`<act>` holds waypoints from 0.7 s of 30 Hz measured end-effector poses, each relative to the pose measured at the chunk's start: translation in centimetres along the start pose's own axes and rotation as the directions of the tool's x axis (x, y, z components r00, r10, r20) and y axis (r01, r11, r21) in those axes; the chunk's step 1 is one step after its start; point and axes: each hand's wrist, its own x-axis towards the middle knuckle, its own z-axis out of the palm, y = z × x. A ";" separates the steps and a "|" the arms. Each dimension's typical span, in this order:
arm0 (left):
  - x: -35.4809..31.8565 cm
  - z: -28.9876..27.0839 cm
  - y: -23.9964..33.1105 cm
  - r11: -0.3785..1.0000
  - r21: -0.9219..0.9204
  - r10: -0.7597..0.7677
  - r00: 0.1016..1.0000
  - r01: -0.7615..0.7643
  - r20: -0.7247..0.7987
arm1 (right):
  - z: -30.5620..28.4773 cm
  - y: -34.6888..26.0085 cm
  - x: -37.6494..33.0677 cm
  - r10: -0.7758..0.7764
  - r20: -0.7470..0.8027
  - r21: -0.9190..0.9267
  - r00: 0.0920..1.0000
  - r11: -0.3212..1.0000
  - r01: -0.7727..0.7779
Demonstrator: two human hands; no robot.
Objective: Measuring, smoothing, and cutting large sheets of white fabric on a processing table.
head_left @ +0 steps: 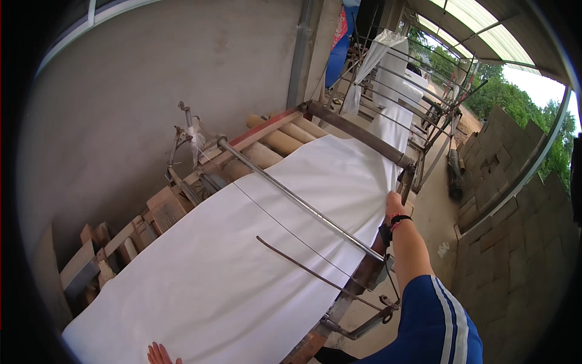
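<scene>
A wide white cloth (200,273) stretches over a long machine frame, from the near left up to a dark roller (357,134), where it bunches into folds. My right hand (395,205) reaches far forward, its fingers closed on the gathered right edge of the cloth. A dark band and a red bracelet circle that wrist. At the bottom edge, only the fingers of my left hand (161,354) show, stretched out flat on the cloth. A shiny metal bar (297,197) and a thin bent rod (315,272) cross above the fabric.
Several tan cardboard tubes (276,142) lie beside the machine. Wood pieces (167,209) line a plain wall on the left. Further off, the white fabric passes through a metal rod frame (418,91). Stacked grey blocks (503,145) stand on the right.
</scene>
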 end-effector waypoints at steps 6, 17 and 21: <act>-2.8 -4.3 0.6 0.981 0.183 -0.054 0.997 0.064 -0.060 | 6.9 0.5 -9.4 0.336 0.190 0.154 0.923 0.918 -0.366; -2.7 -3.2 0.0 0.988 0.052 -0.143 0.990 0.143 -0.012 | 3.6 -7.8 -14.9 -0.143 0.344 -0.229 0.928 0.946 0.230; -4.2 -4.1 0.1 0.984 0.036 -0.173 0.985 0.173 -0.003 | 0.6 -8.1 -18.6 -0.050 0.530 -0.755 0.847 0.426 0.498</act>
